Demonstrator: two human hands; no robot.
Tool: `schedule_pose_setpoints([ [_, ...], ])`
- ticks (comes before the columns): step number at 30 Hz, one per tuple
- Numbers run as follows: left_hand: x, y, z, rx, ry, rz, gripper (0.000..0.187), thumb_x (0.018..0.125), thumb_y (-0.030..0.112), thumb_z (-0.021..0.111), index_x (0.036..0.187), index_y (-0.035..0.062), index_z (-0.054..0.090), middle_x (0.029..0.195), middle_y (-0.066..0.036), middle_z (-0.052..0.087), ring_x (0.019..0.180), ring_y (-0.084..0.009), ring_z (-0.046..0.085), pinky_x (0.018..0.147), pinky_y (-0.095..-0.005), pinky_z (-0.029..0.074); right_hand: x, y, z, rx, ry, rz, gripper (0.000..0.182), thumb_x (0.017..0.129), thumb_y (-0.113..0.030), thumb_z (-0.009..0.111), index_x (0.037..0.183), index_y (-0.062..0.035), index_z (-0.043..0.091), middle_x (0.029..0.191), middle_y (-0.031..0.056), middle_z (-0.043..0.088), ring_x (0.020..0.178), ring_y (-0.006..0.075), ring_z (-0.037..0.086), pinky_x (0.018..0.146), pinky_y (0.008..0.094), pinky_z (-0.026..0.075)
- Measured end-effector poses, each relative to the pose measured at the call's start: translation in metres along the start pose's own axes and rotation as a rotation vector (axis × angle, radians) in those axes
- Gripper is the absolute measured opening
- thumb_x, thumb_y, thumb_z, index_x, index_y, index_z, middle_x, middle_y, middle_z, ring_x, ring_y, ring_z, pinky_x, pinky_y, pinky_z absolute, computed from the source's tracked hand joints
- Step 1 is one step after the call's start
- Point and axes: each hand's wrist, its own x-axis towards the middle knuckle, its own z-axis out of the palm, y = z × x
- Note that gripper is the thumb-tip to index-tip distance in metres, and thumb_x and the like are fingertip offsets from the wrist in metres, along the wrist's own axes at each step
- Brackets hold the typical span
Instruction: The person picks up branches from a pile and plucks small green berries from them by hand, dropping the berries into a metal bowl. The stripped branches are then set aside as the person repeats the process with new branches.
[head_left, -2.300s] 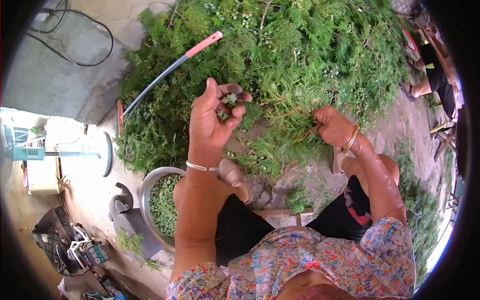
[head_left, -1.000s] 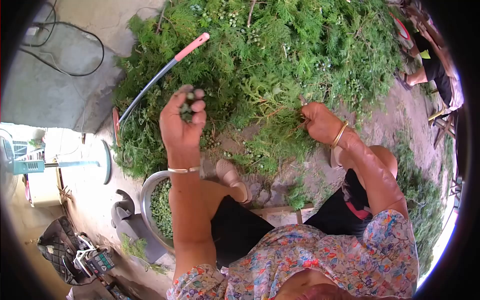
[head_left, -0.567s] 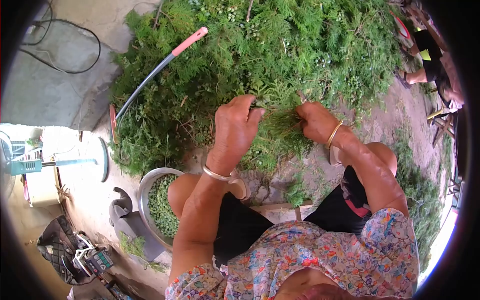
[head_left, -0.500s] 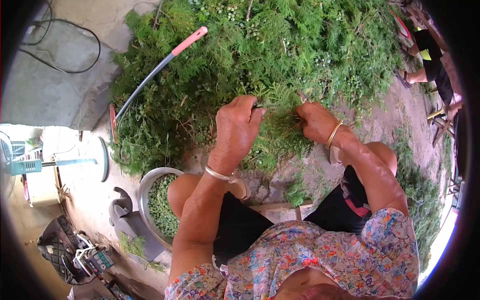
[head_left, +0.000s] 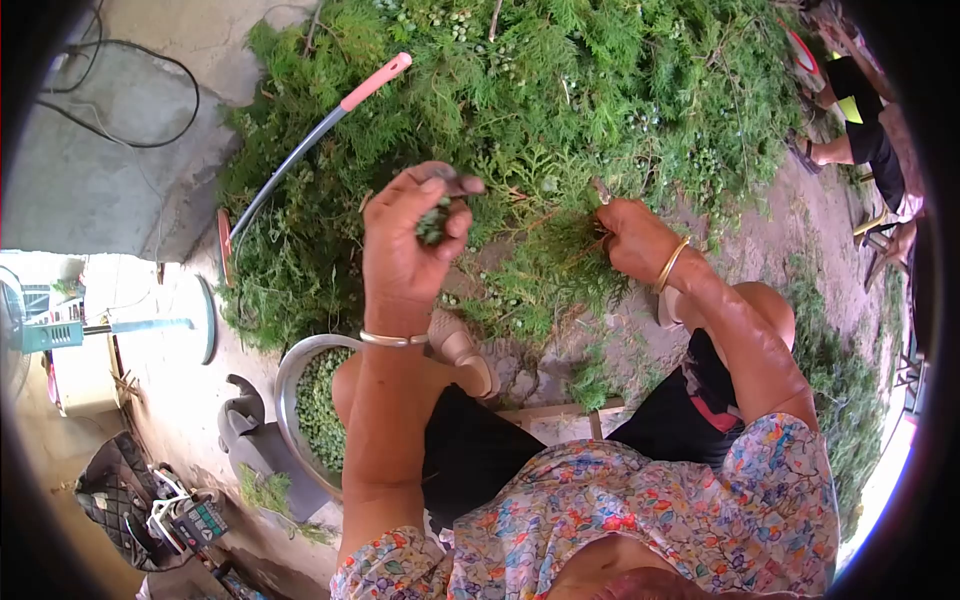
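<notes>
My left hand (head_left: 398,245) is raised in front of the pile, fingers curled round a small cluster of green cones (head_left: 432,224) that shows in the palm. My right hand (head_left: 640,243) is closed on a leafy evergreen branch (head_left: 572,252), whose cut end pokes out above the fist. The branch's feathery sprays hang to the left of that hand. Beyond both hands spreads a large pile of evergreen cuttings (head_left: 620,90), with pale green cones among the leaves. By my left knee stands a metal basin (head_left: 289,390) holding many green cones (head_left: 322,415).
A curved grey tool handle with a pink grip (head_left: 376,82) lies over the pile's left side. A pedestal fan (head_left: 150,322) stands at the left, near a black cable (head_left: 160,143). At the far right another person's leg (head_left: 835,152) shows beside more cuttings.
My left hand has moved left, away from the branch, and turned so the green cones in its palm show. The right hand keeps its grip on the branch, almost unmoved.
</notes>
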Motion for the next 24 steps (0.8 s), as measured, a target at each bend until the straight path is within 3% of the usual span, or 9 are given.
schedule_pose_setpoints([
  [1, -0.002, -0.008, 0.002, -0.001, 0.003, -0.002, 0.011, 0.08, 0.003, 0.055, 0.089, -0.0018, 0.058, 0.079, -0.015, 0.061, 0.052, -0.011, 0.05, 0.037, -0.0185, 0.037, 0.0, -0.002, 0.0, -0.011, -0.014, 0.01, 0.01, 0.066, 0.001, 0.052, 0.073, 0.0071, 0.056, 0.072, 0.0294, 0.056, 0.075, 0.0455, 0.056, 0.066, 0.0466, 0.044],
  [4, -0.004, -0.026, 0.014, 0.882, 0.064, 0.263, 0.012, 0.075, 0.0, 0.063, 0.088, -0.002, 0.062, 0.075, -0.012, 0.064, 0.052, -0.0138, 0.054, 0.042, -0.0232, 0.04, -0.001, -0.007, 0.0, -0.033, -0.036, 0.015, 0.011, 0.067, -0.001, 0.053, 0.076, 0.0066, 0.057, 0.074, 0.0291, 0.056, 0.076, 0.0448, 0.056, 0.068, 0.0463, 0.045],
  [5, -0.001, -0.036, 0.016, 0.881, 0.064, 0.261, 0.012, 0.075, 0.0, 0.063, 0.088, -0.002, 0.062, 0.075, -0.012, 0.064, 0.052, -0.0138, 0.054, 0.042, -0.0232, 0.04, -0.001, -0.008, 0.0, -0.045, -0.044, 0.01, 0.012, 0.068, -0.001, 0.054, 0.077, 0.0061, 0.057, 0.074, 0.0289, 0.057, 0.077, 0.0444, 0.057, 0.068, 0.0462, 0.045],
  [7, 0.005, -0.05, 0.016, 1.333, -0.109, 0.875, 0.017, 0.075, 0.003, 0.065, 0.091, -0.0023, 0.062, 0.078, -0.013, 0.064, 0.058, -0.0172, 0.059, 0.049, -0.0278, 0.045, -0.002, -0.004, 0.004, -0.072, -0.023, -0.03, 0.012, 0.068, -0.002, 0.054, 0.077, 0.0055, 0.058, 0.075, 0.0286, 0.057, 0.077, 0.0441, 0.057, 0.069, 0.046, 0.045],
  [12, 0.01, -0.056, 0.008, 1.552, -0.14, 0.817, 0.015, 0.076, 0.006, 0.066, 0.087, -0.002, 0.061, 0.077, -0.011, 0.064, 0.058, -0.0162, 0.059, 0.05, -0.0272, 0.046, -0.002, -0.002, 0.007, -0.211, 0.012, -0.036, 0.013, 0.067, -0.001, 0.055, 0.078, 0.0035, 0.059, 0.075, 0.027, 0.058, 0.077, 0.0434, 0.057, 0.07, 0.0456, 0.046],
  [14, 0.009, -0.046, 0.015, 0.984, 0.062, 0.325, 0.011, 0.078, 0.006, 0.064, 0.084, -0.0019, 0.059, 0.071, -0.008, 0.06, 0.053, -0.0126, 0.052, 0.043, -0.0232, 0.039, -0.003, -0.003, 0.004, -0.162, 0.041, -0.029, 0.012, 0.065, 0.001, 0.053, 0.076, 0.0036, 0.058, 0.074, 0.0269, 0.057, 0.077, 0.0438, 0.057, 0.069, 0.0459, 0.047],
  [15, 0.009, -0.042, 0.015, 0.988, 0.062, 0.327, 0.011, 0.078, 0.006, 0.064, 0.084, -0.0019, 0.059, 0.071, -0.008, 0.06, 0.053, -0.0126, 0.052, 0.043, -0.0232, 0.039, -0.003, -0.003, 0.003, -0.16, 0.044, -0.031, 0.012, 0.065, 0.001, 0.053, 0.076, 0.0036, 0.058, 0.074, 0.0269, 0.057, 0.077, 0.0438, 0.057, 0.069, 0.0459, 0.047],
  [17, 0.009, -0.037, 0.014, 0.284, 0.142, -0.016, 0.01, 0.08, 0.006, 0.063, 0.083, -0.0016, 0.057, 0.067, -0.006, 0.054, 0.051, -0.0094, 0.045, 0.04, -0.0193, 0.031, -0.003, -0.002, 0.001, 0.025, 0.127, -0.137, 0.007, 0.059, 0.007, 0.047, 0.066, 0.0049, 0.049, 0.067, 0.0259, 0.052, 0.07, 0.0454, 0.052, 0.06, 0.047, 0.04],
  [24, 0.02, -0.027, 0.001, -0.13, 0.166, -0.087, 0.014, 0.083, 0.012, 0.062, 0.081, -0.0002, 0.056, 0.065, -0.006, 0.053, 0.049, -0.01, 0.045, 0.037, -0.018, 0.03, -0.005, 0.006, 0.001, -0.017, 0.109, -0.085, 0.005, 0.06, 0.008, 0.046, 0.063, 0.0055, 0.046, 0.064, 0.0262, 0.049, 0.066, 0.0458, 0.05, 0.058, 0.047, 0.039],
])
